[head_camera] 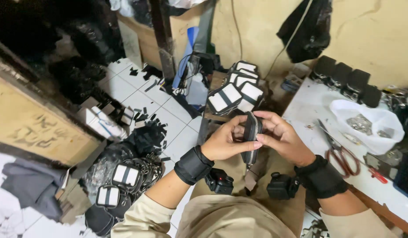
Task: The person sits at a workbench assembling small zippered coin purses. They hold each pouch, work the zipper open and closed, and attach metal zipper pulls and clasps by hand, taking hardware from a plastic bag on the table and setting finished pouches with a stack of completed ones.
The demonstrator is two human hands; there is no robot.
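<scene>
Both my hands hold one small black zippered pouch [251, 137] upright in front of me. My left hand [225, 142] grips its left side, thumb and fingers pinched on the zipper edge. My right hand [281, 137] closes on its right side, fingers curled over the top. The metal zipper runs down the pouch's near edge and a pull dangles below. Each wrist wears a black strap with a small camera under it. A stack of black-and-white pouches [235, 93] lies just beyond my hands.
A white table [310, 105] at right carries red-handled scissors [340, 152], a white plastic bag [371, 121] of metal parts and a row of black pouches [347, 79]. On the tiled floor at left lie more black-and-white pouches [124, 176], black scraps and boxes.
</scene>
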